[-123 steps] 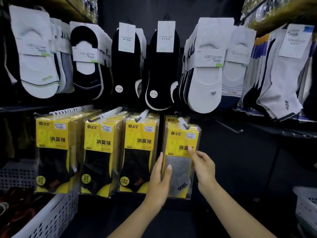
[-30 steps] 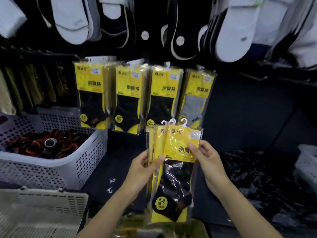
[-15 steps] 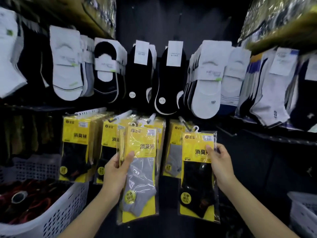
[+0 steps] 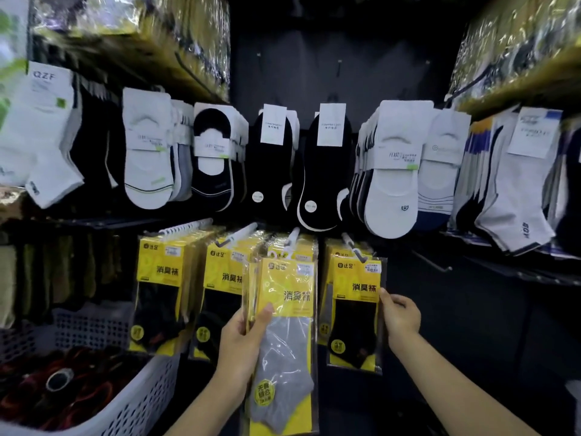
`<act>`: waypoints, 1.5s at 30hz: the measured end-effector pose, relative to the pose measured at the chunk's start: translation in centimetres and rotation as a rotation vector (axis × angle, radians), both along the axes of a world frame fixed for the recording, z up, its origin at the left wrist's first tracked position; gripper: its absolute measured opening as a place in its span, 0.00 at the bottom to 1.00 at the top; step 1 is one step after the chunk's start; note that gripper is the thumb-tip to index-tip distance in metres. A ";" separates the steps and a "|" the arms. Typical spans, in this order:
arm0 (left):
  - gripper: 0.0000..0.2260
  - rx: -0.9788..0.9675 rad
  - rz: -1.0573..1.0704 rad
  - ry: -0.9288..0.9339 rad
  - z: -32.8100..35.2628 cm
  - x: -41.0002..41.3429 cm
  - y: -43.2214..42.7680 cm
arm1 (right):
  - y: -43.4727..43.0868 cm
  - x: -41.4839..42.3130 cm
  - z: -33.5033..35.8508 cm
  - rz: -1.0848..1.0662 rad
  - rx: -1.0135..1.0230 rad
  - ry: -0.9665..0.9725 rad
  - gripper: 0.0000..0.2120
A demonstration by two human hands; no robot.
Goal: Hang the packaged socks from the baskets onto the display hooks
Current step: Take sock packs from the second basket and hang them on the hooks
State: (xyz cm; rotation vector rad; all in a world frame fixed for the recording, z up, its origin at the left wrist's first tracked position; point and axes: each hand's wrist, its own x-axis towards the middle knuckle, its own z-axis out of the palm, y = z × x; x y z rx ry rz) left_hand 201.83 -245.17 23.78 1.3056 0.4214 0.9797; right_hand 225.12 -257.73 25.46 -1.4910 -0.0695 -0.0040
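From the head camera, the left hand (image 4: 243, 338) clenches a small stack of yellow packs, the front one a grey-sock pack (image 4: 283, 338), held in front of the lower row of the display. The right hand (image 4: 401, 319) pinches the right edge of a black-sock pack (image 4: 355, 309) at the rightmost hook (image 4: 352, 245); whether its hanger loop is fully on the hook I cannot tell. Three more hooks to the left already carry yellow packs, and a white basket (image 4: 135, 401) sits at the lower left.

The risk, as I judge it, is a loop that only rests on the hook tip: letting go would drop the pack. The glossy film is slippery, so the stack in the left hand could fan out or slide while attention is on the right.

The packs are flat, rectangular, clear crinkly plastic over yellow card, with soft knit socks inside. The hooks are thin, stiff white pegs. The basket is rigid perforated plastic.
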 end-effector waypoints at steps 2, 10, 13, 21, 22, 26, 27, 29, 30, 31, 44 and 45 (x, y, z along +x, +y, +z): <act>0.08 -0.020 -0.022 0.008 -0.2 0.0 -0.4 | -0.3 -0.5 -0.4 -0.029 -0.007 0.005 0.09; 0.16 -0.096 -0.178 -0.002 -0.6 0.3 -2.5 | -1.0 -10.1 -0.1 0.500 0.055 -0.144 0.09; 0.18 -0.087 -0.156 -0.016 -0.9 0.4 -3.1 | -1.5 -12.2 0.0 0.511 0.105 -0.169 0.09; 0.20 -0.039 -0.086 0.041 -0.9 0.0 -3.0 | -1.8 -12.5 0.0 0.539 0.139 -0.148 0.06; 0.18 -0.046 -0.095 0.037 -0.9 0.0 -2.9 | -1.9 -12.2 -0.2 0.526 0.125 -0.134 0.06; 0.10 -0.026 -0.091 0.062 -1.0 -0.1 -2.2 | -2.8 -10.2 -0.7 0.412 0.100 -0.079 0.07; 0.08 -0.028 -0.071 0.061 -1.0 -0.2 -1.9 | -3.2 -9.6 -0.7 0.380 0.105 -0.068 0.07; 0.05 -0.032 -0.032 0.057 -1.0 -0.4 -1.3 | -4.1 -8.4 -0.2 0.323 0.135 -0.067 0.06; 0.05 -0.028 -0.019 0.056 -1.0 -0.4 -1.0 | -4.5 -7.9 0.1 0.292 0.148 -0.077 0.05; 0.05 -0.024 -0.009 0.053 -1.0 -0.5 -0.6 | -4.9 -7.3 0.6 0.260 0.148 -0.097 0.05; 0.07 0.031 0.016 0.049 -0.2 -0.3 0.2 | -1.7 -3.0 3.0 0.367 0.017 -0.265 0.04; 0.06 0.028 0.018 0.046 -0.1 -0.3 0.2 | -1.2 -2.5 2.8 0.336 0.024 -0.239 0.04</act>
